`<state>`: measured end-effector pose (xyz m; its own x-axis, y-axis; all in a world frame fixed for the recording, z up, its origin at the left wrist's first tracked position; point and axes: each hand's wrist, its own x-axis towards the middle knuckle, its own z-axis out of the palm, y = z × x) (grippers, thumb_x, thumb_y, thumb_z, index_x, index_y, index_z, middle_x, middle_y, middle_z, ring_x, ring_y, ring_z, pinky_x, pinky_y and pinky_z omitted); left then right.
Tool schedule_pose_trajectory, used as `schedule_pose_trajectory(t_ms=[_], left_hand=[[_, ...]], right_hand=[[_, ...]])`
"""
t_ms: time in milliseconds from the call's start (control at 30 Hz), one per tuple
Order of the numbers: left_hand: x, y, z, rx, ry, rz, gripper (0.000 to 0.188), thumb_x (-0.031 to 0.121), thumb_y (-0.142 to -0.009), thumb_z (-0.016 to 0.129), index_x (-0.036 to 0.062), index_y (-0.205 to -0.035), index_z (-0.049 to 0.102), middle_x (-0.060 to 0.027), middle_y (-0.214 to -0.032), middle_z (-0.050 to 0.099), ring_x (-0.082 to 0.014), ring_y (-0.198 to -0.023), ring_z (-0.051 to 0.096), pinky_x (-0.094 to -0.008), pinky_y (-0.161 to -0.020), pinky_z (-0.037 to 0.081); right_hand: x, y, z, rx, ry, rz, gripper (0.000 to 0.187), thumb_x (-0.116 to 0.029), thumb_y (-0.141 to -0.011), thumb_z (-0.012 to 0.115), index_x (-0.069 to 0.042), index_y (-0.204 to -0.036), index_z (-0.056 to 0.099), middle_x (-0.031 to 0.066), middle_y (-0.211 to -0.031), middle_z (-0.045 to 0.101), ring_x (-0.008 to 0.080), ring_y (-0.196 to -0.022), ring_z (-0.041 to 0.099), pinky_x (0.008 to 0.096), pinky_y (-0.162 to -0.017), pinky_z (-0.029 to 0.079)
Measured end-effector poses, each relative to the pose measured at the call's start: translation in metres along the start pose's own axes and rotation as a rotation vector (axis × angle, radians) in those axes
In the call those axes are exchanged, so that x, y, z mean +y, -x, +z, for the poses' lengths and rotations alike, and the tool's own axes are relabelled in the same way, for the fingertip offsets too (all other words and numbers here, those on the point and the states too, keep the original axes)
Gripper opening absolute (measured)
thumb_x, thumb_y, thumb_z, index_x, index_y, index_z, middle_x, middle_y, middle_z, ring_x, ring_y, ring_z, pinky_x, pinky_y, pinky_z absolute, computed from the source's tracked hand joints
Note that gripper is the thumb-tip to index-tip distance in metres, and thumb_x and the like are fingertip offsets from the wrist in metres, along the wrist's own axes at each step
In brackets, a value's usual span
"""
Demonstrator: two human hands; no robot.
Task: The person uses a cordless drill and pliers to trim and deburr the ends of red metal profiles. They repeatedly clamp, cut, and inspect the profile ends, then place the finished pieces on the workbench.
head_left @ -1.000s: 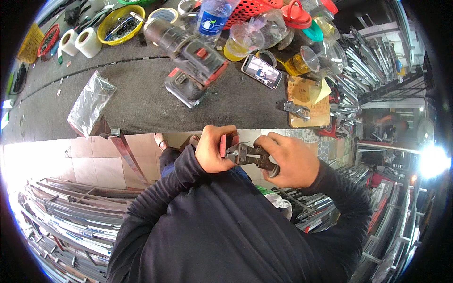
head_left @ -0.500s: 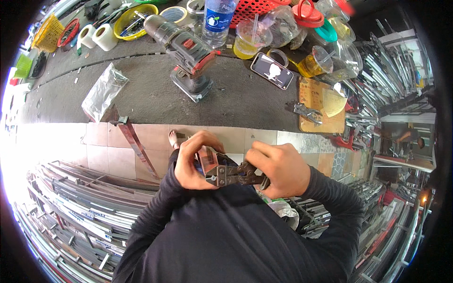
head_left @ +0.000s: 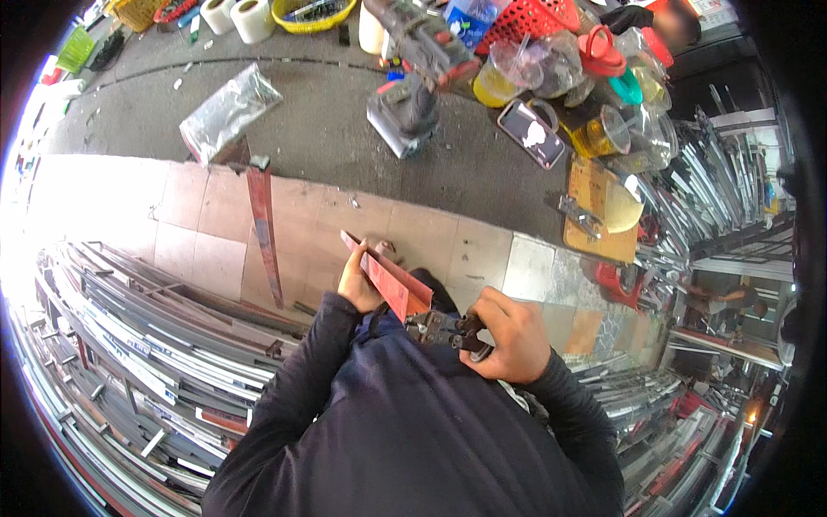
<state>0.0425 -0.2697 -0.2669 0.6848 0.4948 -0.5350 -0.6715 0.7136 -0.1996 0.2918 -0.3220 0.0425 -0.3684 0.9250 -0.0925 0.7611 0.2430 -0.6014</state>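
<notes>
From here, the left hand (head_left: 360, 289) curls round a red channel (head_left: 388, 284); the right hand (head_left: 512, 338), closed on pliers (head_left: 443, 329) at the channel's five-o'clock end, should stay square.

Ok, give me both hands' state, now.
Left hand: closed, holding the red channel-shaped piece.
Right hand: closed, holding the dark plier-like tool.

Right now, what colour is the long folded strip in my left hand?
Red: the long folded strip, best seen in the head view.

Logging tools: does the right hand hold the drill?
No; the right hand grips a dark hand tool, and the drill stands on the bench.
</notes>
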Motion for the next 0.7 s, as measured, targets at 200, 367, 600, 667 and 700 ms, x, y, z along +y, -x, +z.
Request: schedule_pose_trajectory(t_ms=[200,367,600,667,700], left_hand=[[-0.015,-0.046,-0.037,0.367,-0.1,0.227,0.02,0.029,-0.105,0.06,0.011,-0.097,0.059,-0.009,-0.089,0.068,-0.0277,-0.085,0.069,-0.048,-0.088,0.06],[-0.031,-0.083,-0.091,0.393,-0.012,0.334,0.025,0.03,-0.107,0.06,0.0112,-0.092,0.053,-0.008,-0.08,0.061,-0.0264,-0.076,0.064,-0.0453,-0.077,0.062],[-0.072,-0.144,-0.153,0.441,-0.129,0.729,0.031,0.038,-0.108,0.064,0.0093,-0.097,0.059,-0.0096,-0.079,0.066,-0.0291,-0.073,0.067,-0.0464,-0.074,0.062],[-0.086,-0.151,-0.162,0.503,-0.049,0.739,0.034,0.043,-0.106,0.068,0.0093,-0.099,0.064,-0.0087,-0.079,0.067,-0.0314,-0.073,0.07,-0.0468,-0.076,0.064],[-0.093,-0.154,-0.164,0.471,-0.108,0.79,0.031,0.04,-0.104,0.07,0.0092,-0.101,0.064,-0.0091,-0.08,0.067,-0.0319,-0.073,0.07,-0.0476,-0.076,0.064]], right_hand=[[0.021,0.049,0.034,0.076,-0.092,0.078,0.06,-0.052,-0.078,0.095,-0.004,-0.097,0.065,0.0109,-0.093,0.067,0.0355,-0.077,0.072,0.0442,-0.066,0.057],[0.078,0.076,0.048,0.17,-0.189,-0.083,0.041,-0.029,-0.083,0.087,0.0,-0.106,0.07,0.0173,-0.093,0.07,0.0366,-0.084,0.068,0.0461,-0.077,0.054],[0.181,0.109,0.053,-0.095,-0.206,-0.05,0.041,-0.025,-0.081,0.081,0.001,-0.109,0.066,0.026,-0.092,0.073,0.0482,-0.09,0.071,0.0558,-0.083,0.055],[0.197,0.122,0.064,-0.072,-0.287,0.05,0.041,-0.031,-0.08,0.083,0.002,-0.103,0.073,0.0269,-0.083,0.074,0.0494,-0.084,0.073,0.056,-0.083,0.056],[0.205,0.127,0.07,-0.076,-0.295,0.107,0.04,-0.033,-0.08,0.083,0.002,-0.1,0.075,0.0266,-0.082,0.074,0.0484,-0.083,0.074,0.0553,-0.084,0.057]])
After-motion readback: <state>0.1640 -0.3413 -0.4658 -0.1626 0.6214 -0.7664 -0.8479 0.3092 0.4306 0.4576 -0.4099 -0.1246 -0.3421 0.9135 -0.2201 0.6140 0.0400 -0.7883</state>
